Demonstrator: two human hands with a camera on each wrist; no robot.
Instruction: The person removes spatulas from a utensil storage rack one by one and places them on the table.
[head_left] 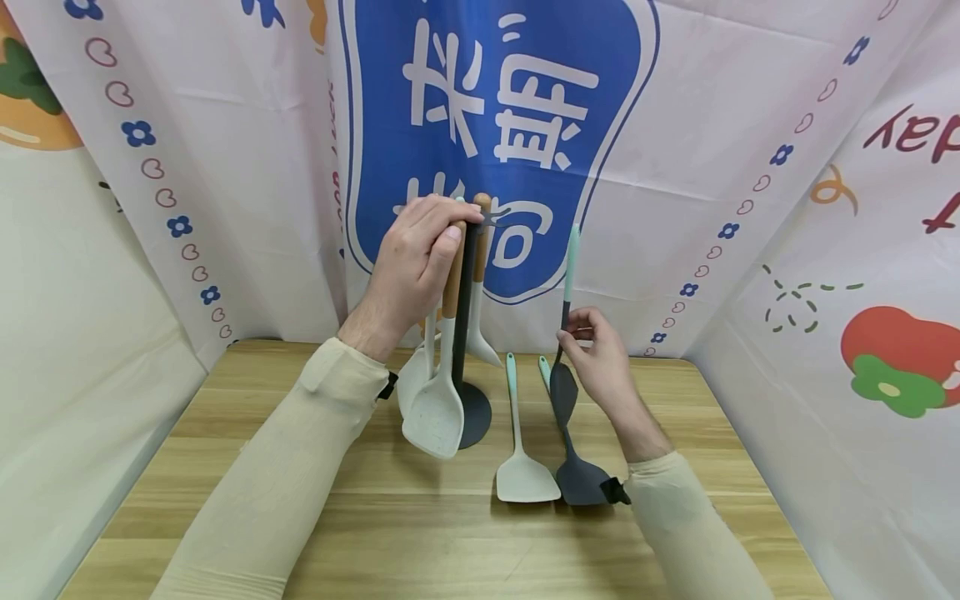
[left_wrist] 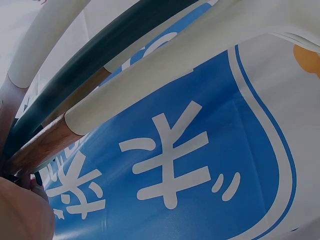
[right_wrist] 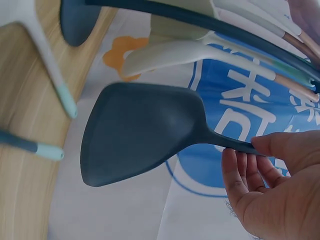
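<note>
My left hand (head_left: 416,262) grips the top of a dark utensil stand (head_left: 474,417), its fingers lying over the hooks. Several pale utensils with wooden handles hang there, among them a broad light one (head_left: 435,421) at the front. Part of my left hand's grip is hidden behind the handles. To the right of the stand, my right hand (head_left: 600,350) pinches a dark grey turner (right_wrist: 145,132) by its shaft between thumb and fingers. The turner stands upright in the head view, mint handle (head_left: 573,262) up and blade down.
On the wooden table (head_left: 390,542) lie a pale turner (head_left: 525,479) and a second dark turner (head_left: 581,483), side by side, mint handle ends pointing away. Printed curtain cloth (head_left: 712,92) hangs behind the table and along both sides.
</note>
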